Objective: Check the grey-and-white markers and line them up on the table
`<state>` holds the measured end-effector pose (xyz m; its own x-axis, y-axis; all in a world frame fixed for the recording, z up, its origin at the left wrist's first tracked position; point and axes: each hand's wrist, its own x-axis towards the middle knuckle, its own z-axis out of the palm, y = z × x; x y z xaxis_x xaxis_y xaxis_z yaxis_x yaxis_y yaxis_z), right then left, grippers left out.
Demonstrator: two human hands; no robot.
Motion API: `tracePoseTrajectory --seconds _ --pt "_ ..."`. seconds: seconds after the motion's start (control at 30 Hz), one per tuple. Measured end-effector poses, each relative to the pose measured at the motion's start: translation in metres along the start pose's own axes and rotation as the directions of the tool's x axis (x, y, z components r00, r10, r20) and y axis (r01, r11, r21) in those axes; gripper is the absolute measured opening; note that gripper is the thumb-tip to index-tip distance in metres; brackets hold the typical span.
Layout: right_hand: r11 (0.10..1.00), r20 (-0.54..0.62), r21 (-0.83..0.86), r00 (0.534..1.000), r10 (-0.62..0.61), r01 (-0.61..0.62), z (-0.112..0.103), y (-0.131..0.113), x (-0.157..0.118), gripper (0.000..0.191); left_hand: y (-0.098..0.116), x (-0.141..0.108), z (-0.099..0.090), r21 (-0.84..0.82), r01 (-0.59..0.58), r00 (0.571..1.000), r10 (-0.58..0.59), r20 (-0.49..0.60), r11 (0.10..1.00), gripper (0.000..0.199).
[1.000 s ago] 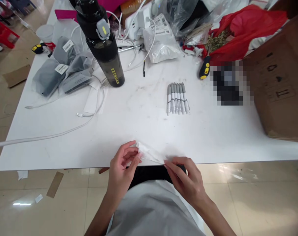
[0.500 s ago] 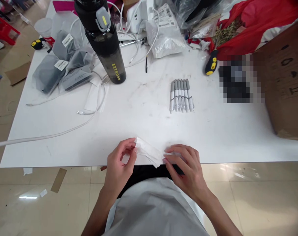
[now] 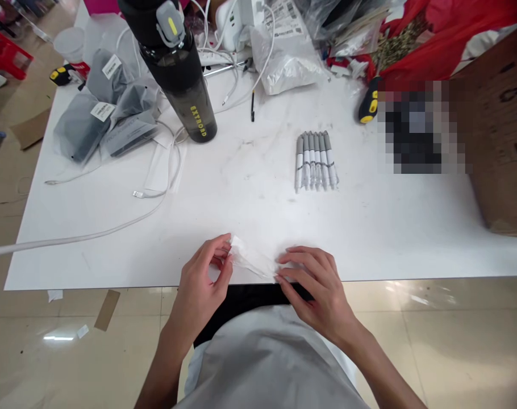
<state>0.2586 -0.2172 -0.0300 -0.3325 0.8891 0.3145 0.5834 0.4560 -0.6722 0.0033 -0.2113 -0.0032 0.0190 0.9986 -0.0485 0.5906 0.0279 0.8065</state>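
Stretched between my two hands at the table's front edge is a thin, crumpled white tissue (image 3: 253, 260). My left hand (image 3: 205, 272) pinches its left end between thumb and fingers. At the other end, my right hand (image 3: 316, 281) holds the tissue by thumb and fingertips, the other fingers curved above. Farther back on the table, several grey-and-white pens (image 3: 316, 162) lie side by side in a neat row, apart from both hands.
A black bottle (image 3: 179, 74) stands at the back left beside bagged dark items (image 3: 82, 122). White cables (image 3: 113, 227) cross the left side. A padded parcel (image 3: 286, 54), a yellow-black screwdriver (image 3: 369, 102) and a cardboard box (image 3: 495, 142) occupy the back and right.
The tissue looks narrower and more bunched, its lower corner no longer hanging over the edge. My right hand has come slightly closer to my left. The view has shifted a little.
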Motion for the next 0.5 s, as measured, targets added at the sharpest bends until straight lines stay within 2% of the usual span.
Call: tracePoseTrajectory --seconds 0.1,0.2,0.27,0.33,0.43,0.5 --pt "0.995 -0.037 0.076 0.997 0.071 -0.068 -0.002 -0.001 0.002 0.015 -0.001 0.0 -0.002 0.0 -0.003 1.0 0.003 0.013 1.0 0.034" --pt "0.957 -0.017 0.191 0.974 0.225 -0.218 -0.01 -0.001 0.002 0.007 -0.001 -0.001 -0.004 0.015 -0.027 0.999 0.027 0.025 1.0 0.034" --pt "0.882 0.054 0.292 0.927 0.371 -0.37 -0.016 -0.001 0.002 0.004 0.0 -0.001 -0.005 0.032 -0.053 0.997 0.051 0.061 0.998 0.038" --pt "0.782 0.133 0.384 0.867 0.48 -0.492 -0.02 0.0 0.002 0.009 0.002 0.001 -0.006 0.059 -0.067 0.991 0.059 0.116 0.996 0.045" --pt "0.684 0.204 0.487 0.832 0.516 -0.543 -0.023 0.002 0.006 0.016 0.004 0.012 -0.006 0.088 -0.062 0.984 0.046 0.174 0.994 0.051" --pt "0.655 0.225 0.527 0.832 0.508 -0.542 -0.023 0.004 0.01 0.019 0.005 0.023 -0.005 0.091 -0.071 0.981 0.053 0.188 0.993 0.041"
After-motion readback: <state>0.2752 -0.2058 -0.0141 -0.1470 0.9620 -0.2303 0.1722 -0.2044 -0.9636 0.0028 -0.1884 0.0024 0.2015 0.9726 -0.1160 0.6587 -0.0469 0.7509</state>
